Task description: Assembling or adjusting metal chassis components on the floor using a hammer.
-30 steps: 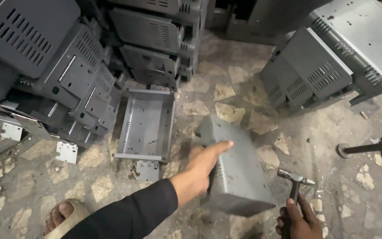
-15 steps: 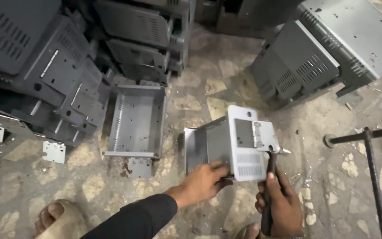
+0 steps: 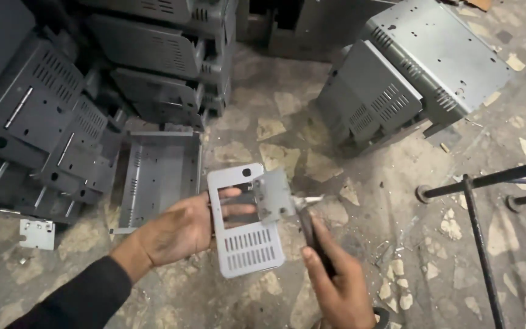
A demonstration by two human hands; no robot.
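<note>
My left hand grips a light grey metal panel with a rectangular cut-out and rows of vent slots; my fingers show through the cut-out. A small grey bracket hangs on the panel's upper right corner. My right hand is closed around the dark handle of a hammer, whose metal head touches the bracket's right edge. A dark sleeve covers my left forearm.
An open grey metal tray lies on the speckled floor left of the panel. Stacked dark grey vented casings fill the left and top. More casings lean at upper right. A black metal frame stands right. A small plate lies lower left.
The boxy casing my left hand held has given way to a flat vented panel turned face up. My right hand has brought the hammer up against the bracket on it.
</note>
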